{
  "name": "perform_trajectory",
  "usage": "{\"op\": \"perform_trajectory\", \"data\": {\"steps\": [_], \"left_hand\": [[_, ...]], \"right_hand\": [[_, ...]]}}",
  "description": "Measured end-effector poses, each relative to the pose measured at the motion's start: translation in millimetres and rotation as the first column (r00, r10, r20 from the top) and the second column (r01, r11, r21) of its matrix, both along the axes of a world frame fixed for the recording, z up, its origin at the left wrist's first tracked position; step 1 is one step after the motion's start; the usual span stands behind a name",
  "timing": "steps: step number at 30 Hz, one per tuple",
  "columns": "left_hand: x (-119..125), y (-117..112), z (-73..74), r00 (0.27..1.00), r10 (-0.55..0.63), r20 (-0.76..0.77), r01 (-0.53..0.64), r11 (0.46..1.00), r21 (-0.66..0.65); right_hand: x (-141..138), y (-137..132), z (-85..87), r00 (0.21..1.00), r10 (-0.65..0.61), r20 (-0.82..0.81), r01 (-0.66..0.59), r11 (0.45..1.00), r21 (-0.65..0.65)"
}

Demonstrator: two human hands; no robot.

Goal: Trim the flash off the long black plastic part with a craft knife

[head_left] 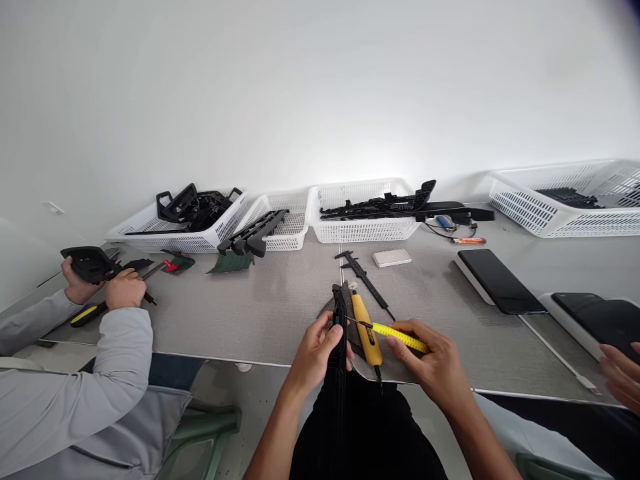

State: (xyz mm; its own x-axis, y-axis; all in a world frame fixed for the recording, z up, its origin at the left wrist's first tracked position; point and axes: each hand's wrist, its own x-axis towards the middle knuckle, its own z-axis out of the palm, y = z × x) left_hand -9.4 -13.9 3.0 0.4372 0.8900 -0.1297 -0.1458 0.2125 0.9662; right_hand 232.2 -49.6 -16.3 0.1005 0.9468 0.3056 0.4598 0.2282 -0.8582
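Note:
My left hand (pixel 320 347) is closed around a long, narrow black plastic part (pixel 340 320), which stands upright at the table's front edge and reaches down toward my lap. In my right hand (pixel 435 353) is a thin-tipped trimming tool with a yellow handle (pixel 400 335), fingers wrapped round it. Its slender tip points left and meets or nearly meets the part's side; exact contact is too fine to tell. Just behind the tip lies a yellow corded hand tool (pixel 367 330) on a dark cloth (pixel 327 306). A black caliper (pixel 367 279) rests beyond it.
White baskets of black parts line the wall: one left (pixel 220 233), one narrow (pixel 300 233), one central (pixel 360 232), one right (pixel 525 210). A small white box (pixel 392 258) and a phone (pixel 503 280) lie rightward. Co-workers' hands show at left (pixel 125 290) and right (pixel 620 373).

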Motion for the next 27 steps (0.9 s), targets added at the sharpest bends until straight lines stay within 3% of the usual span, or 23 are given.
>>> {"op": "perform_trajectory", "data": {"steps": [16, 22, 27], "left_hand": [[-0.1, 0.8, -0.6, 1.0, 0.02, -0.02, -0.019, 0.998, 0.066], [-0.5, -0.1, 0.3, 1.0, 0.024, -0.015, -0.024, 0.999, 0.034], [-1.3, -0.6, 1.0, 0.999, 0.025, -0.034, -0.025, 0.999, 0.021]], "right_hand": [[-0.1, 0.3, 0.7, 1.0, -0.019, 0.006, 0.019, 0.999, 0.042], [0.2, 0.0, 1.8, 1.0, 0.012, 0.008, -0.012, 1.0, -0.006], [2.4, -0.9, 1.1, 0.999, -0.036, 0.006, 0.036, 0.999, 0.029]]}}
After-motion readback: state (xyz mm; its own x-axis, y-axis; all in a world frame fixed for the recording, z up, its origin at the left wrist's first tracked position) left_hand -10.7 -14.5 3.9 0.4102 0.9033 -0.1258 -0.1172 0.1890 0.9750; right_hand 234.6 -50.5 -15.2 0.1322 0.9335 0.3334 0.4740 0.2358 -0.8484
